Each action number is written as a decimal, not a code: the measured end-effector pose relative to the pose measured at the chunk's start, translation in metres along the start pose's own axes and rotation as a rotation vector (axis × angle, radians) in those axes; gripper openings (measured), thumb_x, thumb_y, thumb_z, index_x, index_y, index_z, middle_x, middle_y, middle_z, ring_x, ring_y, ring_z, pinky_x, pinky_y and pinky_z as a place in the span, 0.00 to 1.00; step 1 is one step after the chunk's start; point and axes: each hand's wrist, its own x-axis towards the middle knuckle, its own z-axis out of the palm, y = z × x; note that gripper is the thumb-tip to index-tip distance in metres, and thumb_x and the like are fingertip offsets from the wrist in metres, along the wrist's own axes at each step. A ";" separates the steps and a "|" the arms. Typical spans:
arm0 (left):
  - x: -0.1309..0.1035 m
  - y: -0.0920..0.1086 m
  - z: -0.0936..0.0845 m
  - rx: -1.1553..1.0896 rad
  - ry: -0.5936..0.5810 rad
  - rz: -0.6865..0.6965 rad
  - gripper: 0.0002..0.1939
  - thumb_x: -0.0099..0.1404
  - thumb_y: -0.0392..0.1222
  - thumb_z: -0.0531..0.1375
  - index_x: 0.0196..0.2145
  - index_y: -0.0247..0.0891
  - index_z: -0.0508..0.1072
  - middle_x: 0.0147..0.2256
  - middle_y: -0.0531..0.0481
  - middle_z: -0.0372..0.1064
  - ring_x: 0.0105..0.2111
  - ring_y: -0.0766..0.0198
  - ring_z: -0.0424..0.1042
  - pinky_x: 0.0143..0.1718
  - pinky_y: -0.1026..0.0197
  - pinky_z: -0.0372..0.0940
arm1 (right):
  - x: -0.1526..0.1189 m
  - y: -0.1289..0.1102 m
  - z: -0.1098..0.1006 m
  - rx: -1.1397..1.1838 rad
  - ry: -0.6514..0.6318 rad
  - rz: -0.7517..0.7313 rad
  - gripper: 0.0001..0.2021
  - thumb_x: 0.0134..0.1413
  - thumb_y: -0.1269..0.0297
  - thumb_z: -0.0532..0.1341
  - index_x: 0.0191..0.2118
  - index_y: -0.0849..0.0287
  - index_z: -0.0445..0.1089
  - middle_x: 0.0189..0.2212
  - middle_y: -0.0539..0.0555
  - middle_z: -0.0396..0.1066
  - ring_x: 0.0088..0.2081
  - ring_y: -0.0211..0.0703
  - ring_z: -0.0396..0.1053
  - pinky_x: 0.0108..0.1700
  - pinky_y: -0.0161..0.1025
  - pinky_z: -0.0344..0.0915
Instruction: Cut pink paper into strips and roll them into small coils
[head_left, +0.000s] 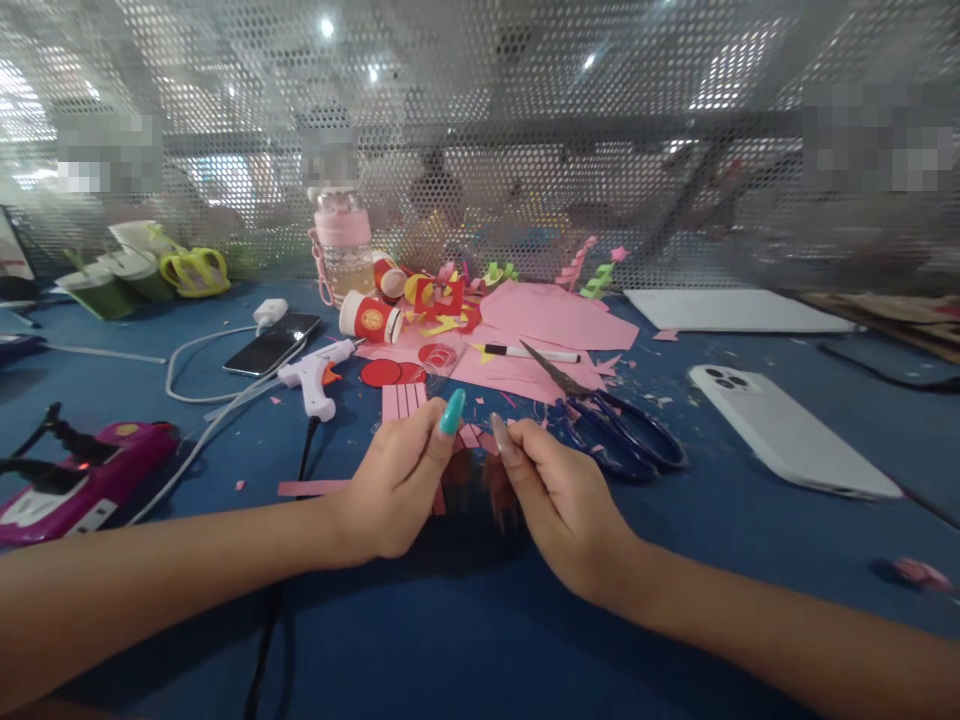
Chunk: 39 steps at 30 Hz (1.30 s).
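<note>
My left hand (405, 475) is closed, its fingers curled under and its thumb on top with a long turquoise nail. Facing it across a small gap, my right hand (562, 500) is curled the same way, thumb against the fingers. What either hand pinches is hidden or too small to make out. Small pink paper scraps (469, 436) show between the thumb tips. A dark glossy patch (480, 490) lies below them. One pink paper strip (315, 488) runs out behind my left wrist. Beyond that hand lies slit pink paper (403, 400); blue-handled scissors (622, 430) lie beyond my right hand.
A white glue gun (311, 380), black phone (272, 344) and purple power strip (105, 470) with cables lie left. Pink sheets (559, 315), a marker (532, 353), paper cups (371, 318) and a bottle (343, 250) are behind. A white phone (787, 430) lies right.
</note>
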 end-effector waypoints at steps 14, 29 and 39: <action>0.004 0.002 -0.002 0.074 -0.042 -0.011 0.12 0.66 0.44 0.46 0.27 0.37 0.61 0.20 0.56 0.59 0.21 0.70 0.59 0.23 0.66 0.55 | -0.001 -0.001 -0.001 0.036 -0.078 0.021 0.12 0.61 0.66 0.45 0.27 0.57 0.56 0.17 0.47 0.61 0.18 0.36 0.61 0.21 0.34 0.56; 0.002 0.009 0.004 0.012 -0.004 -0.095 0.12 0.66 0.41 0.47 0.24 0.38 0.57 0.19 0.58 0.56 0.19 0.71 0.56 0.21 0.67 0.54 | -0.001 0.000 0.000 0.029 -0.099 -0.038 0.12 0.61 0.69 0.45 0.25 0.55 0.51 0.17 0.46 0.56 0.17 0.35 0.57 0.21 0.33 0.52; 0.000 0.008 0.006 -0.064 0.022 -0.123 0.13 0.65 0.42 0.48 0.23 0.38 0.57 0.18 0.59 0.56 0.17 0.73 0.57 0.18 0.69 0.54 | -0.001 -0.003 -0.002 0.071 -0.088 -0.039 0.12 0.60 0.69 0.46 0.25 0.56 0.52 0.16 0.45 0.55 0.16 0.33 0.54 0.18 0.31 0.53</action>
